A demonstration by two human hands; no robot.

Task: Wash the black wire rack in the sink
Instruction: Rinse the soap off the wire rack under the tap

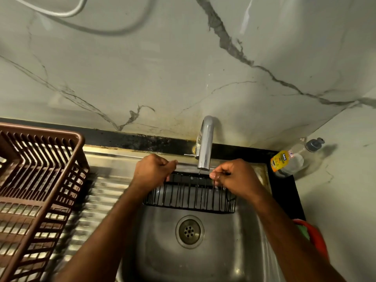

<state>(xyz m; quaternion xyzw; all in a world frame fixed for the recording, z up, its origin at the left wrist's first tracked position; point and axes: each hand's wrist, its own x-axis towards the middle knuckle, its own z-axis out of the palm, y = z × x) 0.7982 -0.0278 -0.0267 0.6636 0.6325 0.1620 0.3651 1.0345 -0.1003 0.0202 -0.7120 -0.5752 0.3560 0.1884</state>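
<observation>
Black wire rack (189, 197) hangs w/ long axis across the sink's (240, 241) back edge under the tap (205, 145), my left hand (152, 169) & right hand (234, 177) each curled round an end, equally near.

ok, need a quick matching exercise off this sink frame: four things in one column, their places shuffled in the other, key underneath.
Things:
1. black wire rack
2. brown dish basket
3. soap bottle
4. drain

Places:
A. on the ridged drainboard, left of the sink
B. middle of the sink floor
C. counter corner, right of the tap
D. held over the sink under the tap, left hand and right hand gripping its ends

Pairs: 1-D, 2-A, 3-C, 4-B
</observation>
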